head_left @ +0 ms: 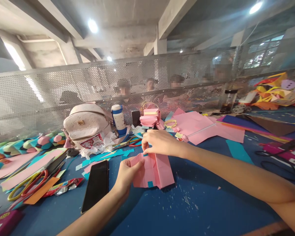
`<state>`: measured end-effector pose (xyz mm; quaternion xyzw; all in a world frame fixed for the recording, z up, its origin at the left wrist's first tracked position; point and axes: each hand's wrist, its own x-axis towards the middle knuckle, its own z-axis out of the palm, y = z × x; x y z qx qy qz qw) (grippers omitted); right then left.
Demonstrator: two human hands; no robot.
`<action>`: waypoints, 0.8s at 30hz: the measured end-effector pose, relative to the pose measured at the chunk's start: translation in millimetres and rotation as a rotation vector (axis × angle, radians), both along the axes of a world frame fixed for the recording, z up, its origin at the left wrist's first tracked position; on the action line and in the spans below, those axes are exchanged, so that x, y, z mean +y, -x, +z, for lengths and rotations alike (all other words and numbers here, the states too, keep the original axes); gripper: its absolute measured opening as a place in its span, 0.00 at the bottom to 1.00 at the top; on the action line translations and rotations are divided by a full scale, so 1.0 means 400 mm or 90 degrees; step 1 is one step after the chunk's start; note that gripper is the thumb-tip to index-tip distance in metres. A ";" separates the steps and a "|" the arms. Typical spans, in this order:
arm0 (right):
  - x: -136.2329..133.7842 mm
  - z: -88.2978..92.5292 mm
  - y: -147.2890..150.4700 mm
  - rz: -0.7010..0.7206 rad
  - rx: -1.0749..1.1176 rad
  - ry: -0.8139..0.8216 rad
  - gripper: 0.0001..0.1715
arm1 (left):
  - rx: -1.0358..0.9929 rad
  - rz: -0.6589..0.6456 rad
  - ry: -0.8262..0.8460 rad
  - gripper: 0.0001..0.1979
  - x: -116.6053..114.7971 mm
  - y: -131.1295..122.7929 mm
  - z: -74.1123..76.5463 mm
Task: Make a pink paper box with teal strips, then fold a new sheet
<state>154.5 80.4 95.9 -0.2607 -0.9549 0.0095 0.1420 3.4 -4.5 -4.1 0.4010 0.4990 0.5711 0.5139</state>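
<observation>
A folded piece of pink paper (164,170) with creases and a small blue square (150,184) at its lower edge stands tilted over the blue table. My left hand (128,172) pinches its left side, thumb in front and fingers behind. At the upper edge, my right hand (157,142) has its thumb and fingertips pressed together beside another small blue piece (145,154). Part of that piece is hidden under the fingers. Just beyond my hands sits a small pink paper basket (149,118) with a thin handle.
A black phone (95,186) lies left of my hands. Scissors (35,183) and paper strips are further left. Behind stand a pale backpack (86,121) and a bottle (118,118). Pink sheets (196,124) lie back right. A perforated metal screen (88,82) borders the table; people sit beyond.
</observation>
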 end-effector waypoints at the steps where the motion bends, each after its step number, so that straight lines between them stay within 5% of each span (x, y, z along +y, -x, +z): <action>1: 0.001 -0.001 0.000 0.003 0.001 0.005 0.02 | 0.001 -0.001 0.000 0.25 0.000 0.000 0.000; 11: 0.003 0.011 -0.001 0.004 0.052 -0.013 0.07 | 0.001 0.013 0.001 0.24 0.005 0.002 -0.001; 15: -0.004 0.011 -0.014 0.075 0.115 0.015 0.12 | -0.005 0.015 -0.006 0.24 0.006 0.004 -0.002; 24: -0.043 -0.061 -0.087 0.177 0.135 -0.105 0.14 | -0.006 0.005 -0.010 0.24 0.004 0.002 -0.005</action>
